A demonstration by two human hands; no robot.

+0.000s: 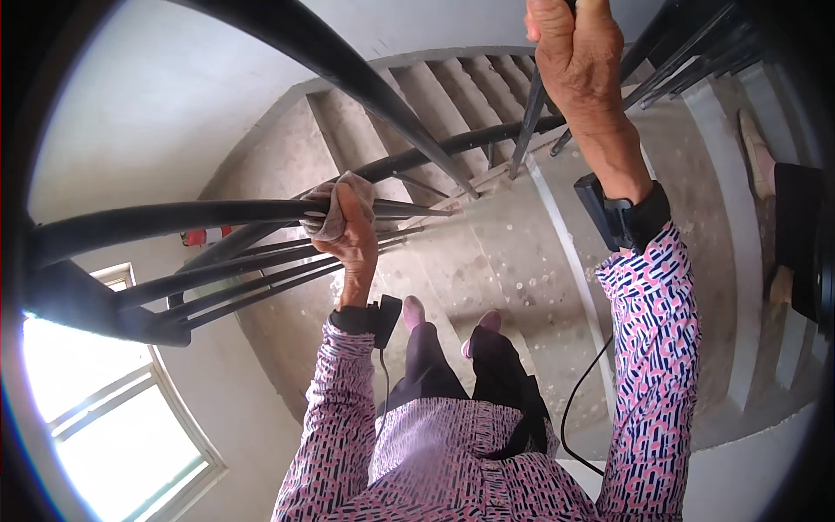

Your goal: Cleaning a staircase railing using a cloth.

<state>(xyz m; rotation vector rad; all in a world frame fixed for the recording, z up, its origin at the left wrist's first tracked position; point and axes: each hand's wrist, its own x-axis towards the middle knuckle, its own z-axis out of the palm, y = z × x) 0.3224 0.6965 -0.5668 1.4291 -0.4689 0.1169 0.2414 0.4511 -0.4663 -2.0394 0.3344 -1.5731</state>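
My left hand (pixel 355 225) grips a crumpled greyish cloth (pixel 326 225), which is wrapped around a dark metal bar (pixel 196 214) of the stair railing. The thumb lies on top of the cloth. At the top edge, my right hand (pixel 580 65) has its fingers curled, partly cut off by the picture's rim. A bit of dark bar (pixel 571 4) shows between its fingers, but most of what it holds is hidden. Slim dark balusters (pixel 527 124) run down to the stair edge below the right hand.
Concrete steps (pixel 417 98) descend beyond a curved handrail (pixel 417 156). My feet, in pink shoes (pixel 413 312), stand on a concrete floor (pixel 535 287). Another person's shoe (pixel 757 153) is on the steps at right. A bright window (pixel 124 424) is at lower left. Cables hang from both wrist devices (pixel 388 321).
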